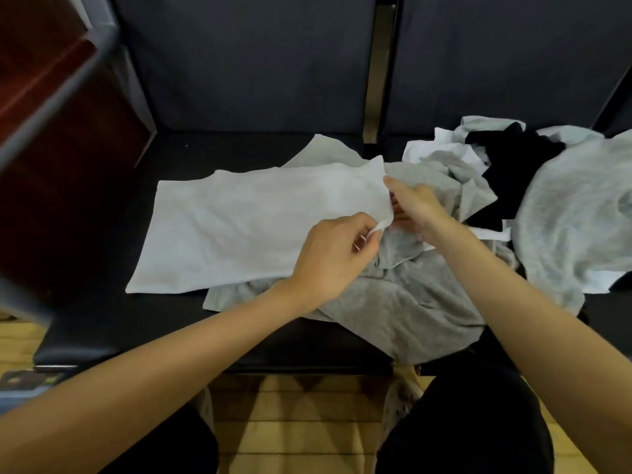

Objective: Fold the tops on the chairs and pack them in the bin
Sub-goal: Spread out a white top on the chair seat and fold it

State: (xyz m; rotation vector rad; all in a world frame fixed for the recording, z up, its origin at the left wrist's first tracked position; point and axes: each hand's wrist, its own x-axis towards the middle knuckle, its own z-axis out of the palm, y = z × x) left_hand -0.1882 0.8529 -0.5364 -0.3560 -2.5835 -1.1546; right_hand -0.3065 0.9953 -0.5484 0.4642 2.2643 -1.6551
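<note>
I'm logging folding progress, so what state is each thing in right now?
White top: spread flat on the chair seat, right edge pinched by both hands.
Grey top: crumpled, partly under the white one.
Black top: bunched in the pile, unfolded.
Light grey top: loose heap at the right.
Left hand: pinching white fabric.
Right hand: gripping the white edge.

We count two chair seats (113,323), one white top (239,227) spread flat, and a heap of grey (410,302), white and black (513,165) tops we cannot number.
</note>
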